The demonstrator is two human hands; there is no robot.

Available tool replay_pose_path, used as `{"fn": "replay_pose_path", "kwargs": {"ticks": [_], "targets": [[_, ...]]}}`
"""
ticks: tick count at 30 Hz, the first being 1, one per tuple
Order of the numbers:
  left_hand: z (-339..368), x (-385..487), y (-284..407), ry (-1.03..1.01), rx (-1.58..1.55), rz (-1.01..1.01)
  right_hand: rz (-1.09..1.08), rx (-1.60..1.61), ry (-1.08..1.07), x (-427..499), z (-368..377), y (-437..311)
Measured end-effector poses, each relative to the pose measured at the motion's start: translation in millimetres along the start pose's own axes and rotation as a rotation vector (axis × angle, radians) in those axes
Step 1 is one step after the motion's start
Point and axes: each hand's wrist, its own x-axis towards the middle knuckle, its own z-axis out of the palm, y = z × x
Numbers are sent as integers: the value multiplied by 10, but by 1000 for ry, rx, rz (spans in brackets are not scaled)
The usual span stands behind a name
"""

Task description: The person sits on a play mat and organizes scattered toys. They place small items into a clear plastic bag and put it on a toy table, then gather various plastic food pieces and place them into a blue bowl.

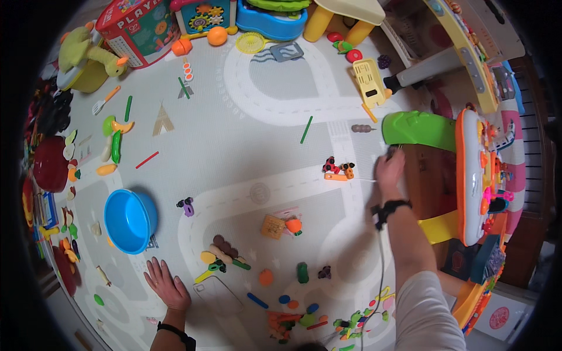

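Note:
My left hand (167, 285) rests palm down on the grey play mat (210, 166), fingers apart and holding nothing. Just beyond its fingertips stands a blue plastic basin (130, 221); a clear, rectangular phone-case-like thing (218, 295) lies to its right. My right hand (390, 171) reaches beside the green leg (419, 130) of a toy activity table. Its fingers are closed around a small dark object (392, 152), mostly hidden, with a thin shiny part showing. Left of that hand are a red toy car (330, 165), an orange toy car (347, 169) and an orange stick-like piece (336, 177).
Toy food and small pieces lie scattered over the mat, including a purple toy car (188, 207) and a yellow toy crate (369, 82). The activity table (472, 175) borders the right. A cable (381, 267) runs beneath my right forearm. A plush duck (88, 55) sits far left.

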Motion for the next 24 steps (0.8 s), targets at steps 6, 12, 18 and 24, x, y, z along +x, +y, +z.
{"fn": "replay_pose_path", "kwargs": {"ticks": [6,12,18,24], "targets": [[5,5,-20,-3,-10,-3,-318,847,-712,-890,-882,-1569],[-54,49,31,-89,-18,-87,87,471,-362,426,-436,-2028],[132,13,-81,-1,37,-6,-88,-84,-286,540,378,-1593],[179,180,-241,-136,-111,88,-85,30,-192,526,464,-1456]]}}
